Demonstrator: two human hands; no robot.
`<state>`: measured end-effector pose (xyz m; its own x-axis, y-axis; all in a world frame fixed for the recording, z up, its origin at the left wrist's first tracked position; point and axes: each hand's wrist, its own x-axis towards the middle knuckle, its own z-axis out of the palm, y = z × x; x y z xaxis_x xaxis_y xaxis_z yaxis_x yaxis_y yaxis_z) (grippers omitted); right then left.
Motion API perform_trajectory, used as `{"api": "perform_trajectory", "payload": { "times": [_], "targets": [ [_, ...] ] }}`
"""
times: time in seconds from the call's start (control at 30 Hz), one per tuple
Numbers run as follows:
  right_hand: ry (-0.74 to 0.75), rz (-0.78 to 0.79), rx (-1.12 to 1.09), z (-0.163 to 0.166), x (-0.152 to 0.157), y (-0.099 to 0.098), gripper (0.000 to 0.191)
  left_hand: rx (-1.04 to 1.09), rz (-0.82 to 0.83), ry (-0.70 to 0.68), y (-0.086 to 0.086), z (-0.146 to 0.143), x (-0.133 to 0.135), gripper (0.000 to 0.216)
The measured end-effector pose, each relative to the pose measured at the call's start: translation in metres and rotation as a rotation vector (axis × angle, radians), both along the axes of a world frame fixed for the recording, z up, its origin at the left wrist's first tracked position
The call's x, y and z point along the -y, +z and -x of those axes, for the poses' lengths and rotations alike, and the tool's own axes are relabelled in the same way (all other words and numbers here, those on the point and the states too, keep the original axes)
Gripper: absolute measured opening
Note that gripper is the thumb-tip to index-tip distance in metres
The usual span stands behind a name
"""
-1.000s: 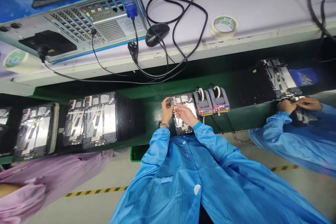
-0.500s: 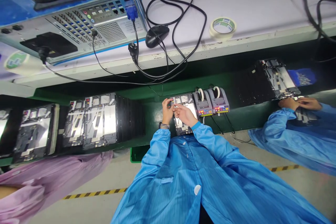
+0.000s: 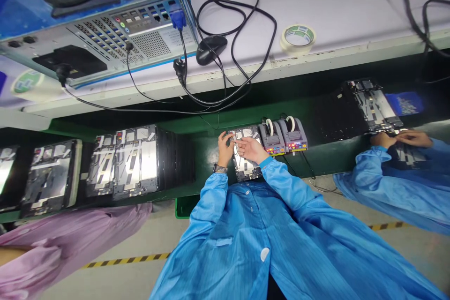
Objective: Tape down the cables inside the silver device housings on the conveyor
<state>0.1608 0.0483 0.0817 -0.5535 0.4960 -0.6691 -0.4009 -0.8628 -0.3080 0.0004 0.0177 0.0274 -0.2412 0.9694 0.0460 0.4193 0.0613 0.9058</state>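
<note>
A flat electronic device panel (image 3: 245, 171), with silver plates and dark strips, lies on the green bench in front of me. My left hand (image 3: 224, 150) is over its left edge, thumb and index finger brought together in a pinch. My right hand (image 3: 251, 149) reaches across the panel from the right, its fingers closed and their tips meeting near the left fingertips. Whatever is between the fingers is too small to make out. Just right of the panel stand two grey tape dispensers (image 3: 272, 140), each with a roll of pale tape and a lit red display.
Stacks of similar panels (image 3: 135, 161) stand to my left. At right, a co-worker's hands (image 3: 401, 138) work by another panel (image 3: 376, 105). Above are a computer case (image 3: 116, 42), a black mouse (image 3: 211, 50), cables and a tape roll (image 3: 298, 40) on the white shelf.
My right hand has shifted slightly right, its fingertips still close to the left ones. My left hand stays almost where it was. The panel has not visibly moved.
</note>
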Motion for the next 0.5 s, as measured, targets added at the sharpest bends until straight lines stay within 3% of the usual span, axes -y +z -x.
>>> {"api": "perform_trajectory", "payload": {
  "times": [0.07, 0.13, 0.27, 0.33, 0.43, 0.5],
  "targets": [
    [0.115, -0.062, 0.079, -0.004, -0.001, 0.001, 0.025, -0.006, 0.013, -0.001, 0.002, 0.000, 0.000, 0.026],
    [0.196, -0.257, 0.231, -0.007, 0.001, 0.003, 0.026, -0.002, 0.031, 0.000, 0.004, 0.001, 0.000, 0.024],
    [0.296, -1.011, 0.810, -0.012, 0.000, 0.006, 0.025, 0.017, 0.035, 0.002, 0.005, 0.001, -0.001, 0.022],
    [0.470, -1.321, 1.027, -0.013, -0.004, 0.008, 0.033, 0.016, 0.033, 0.006, 0.005, 0.001, -0.002, 0.023],
    [0.772, -1.529, 1.189, -0.016, -0.006, 0.009, 0.047, 0.014, 0.049, 0.012, 0.006, 0.002, -0.002, 0.024],
    [0.885, -1.597, 1.250, -0.016, -0.005, 0.008, 0.051, 0.016, 0.054, 0.008, 0.007, 0.002, -0.002, 0.023]
  ]
}}
